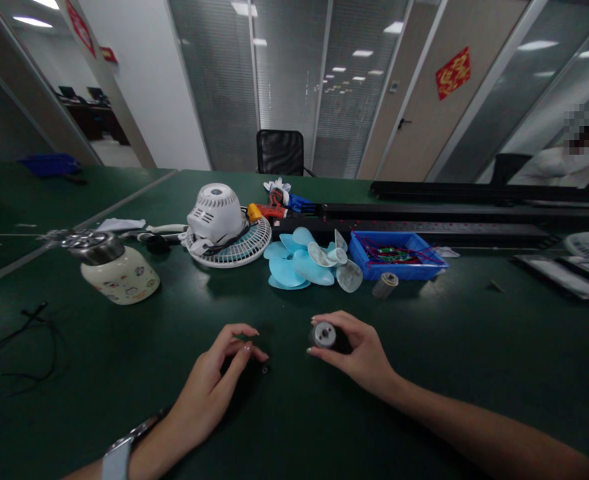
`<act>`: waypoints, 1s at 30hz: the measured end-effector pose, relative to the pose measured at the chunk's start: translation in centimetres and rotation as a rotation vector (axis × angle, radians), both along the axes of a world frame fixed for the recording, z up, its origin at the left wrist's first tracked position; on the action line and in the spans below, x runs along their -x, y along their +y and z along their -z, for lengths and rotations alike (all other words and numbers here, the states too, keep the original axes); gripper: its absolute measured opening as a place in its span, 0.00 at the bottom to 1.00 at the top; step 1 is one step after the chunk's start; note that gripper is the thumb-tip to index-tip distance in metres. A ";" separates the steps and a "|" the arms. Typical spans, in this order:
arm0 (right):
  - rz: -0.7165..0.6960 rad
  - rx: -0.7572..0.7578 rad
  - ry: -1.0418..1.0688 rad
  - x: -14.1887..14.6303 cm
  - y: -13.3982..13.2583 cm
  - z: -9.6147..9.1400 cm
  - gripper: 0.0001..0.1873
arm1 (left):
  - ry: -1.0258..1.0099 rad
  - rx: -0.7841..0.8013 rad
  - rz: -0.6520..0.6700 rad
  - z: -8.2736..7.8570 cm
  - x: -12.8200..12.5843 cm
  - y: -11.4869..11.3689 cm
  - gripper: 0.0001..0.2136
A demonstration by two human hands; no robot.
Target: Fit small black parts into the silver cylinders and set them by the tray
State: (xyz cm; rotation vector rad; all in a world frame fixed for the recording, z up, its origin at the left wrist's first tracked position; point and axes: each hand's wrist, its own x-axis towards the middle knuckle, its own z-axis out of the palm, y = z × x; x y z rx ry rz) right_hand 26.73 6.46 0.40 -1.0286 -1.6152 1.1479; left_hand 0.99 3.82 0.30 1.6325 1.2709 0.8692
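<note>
My right hand (358, 353) is curled around a small grey cylindrical motor (323, 335), its round metal face turned toward me, just above the green table (294, 427). My left hand (213, 383) rests on the table to its left, fingers pinched over a small dark part (263, 367) that I cannot make out. A watch band sits on my left wrist. A second grey cylinder (385, 285) lies farther back on the table.
Behind my hands lie light blue fan blades (294, 263), a clear blade (347, 270), a white fan housing on its grille (221, 227), a blue tray of wires (397, 255) and a lidded cream jar (111, 267). A black cable (29, 333) lies at the left. A person sits far right.
</note>
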 end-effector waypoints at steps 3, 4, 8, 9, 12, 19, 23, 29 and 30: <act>0.038 -0.334 -0.213 -0.4 -0.2 0.5 0.20 | 0.006 -0.027 0.005 0.0 0.1 0.0 0.08; 0.037 -0.367 -0.240 -0.4 -0.2 0.6 0.22 | 0.009 -0.038 0.011 0.0 0.1 0.0 0.09; 0.042 -0.380 -0.280 -0.3 0.0 0.8 0.23 | 0.012 -0.074 0.020 0.1 0.4 0.1 0.11; 0.050 -0.376 -0.283 -0.3 0.0 0.7 0.22 | 0.014 -0.082 0.020 0.2 0.4 0.2 0.12; 0.040 -0.388 -0.288 -0.9 -0.2 0.4 0.22 | 0.027 -0.096 0.017 0.5 0.7 0.2 0.13; 0.437 -0.295 -0.417 -9.9 0.0 1.3 0.22 | 0.167 -0.135 0.025 0.6 0.7 -0.1 0.15; 0.786 -0.185 -0.387 -17.3 2.5 2.3 0.28 | 0.227 -0.128 0.024 0.4 0.5 -0.1 0.15; 0.845 -0.141 -0.492 -22.2 4.6 3.2 0.28 | 0.286 -0.098 0.027 0.5 0.6 0.0 0.14; 0.826 -0.156 -0.518 -22.3 4.6 3.4 0.29 | 0.292 -0.095 0.029 0.5 0.6 0.0 0.13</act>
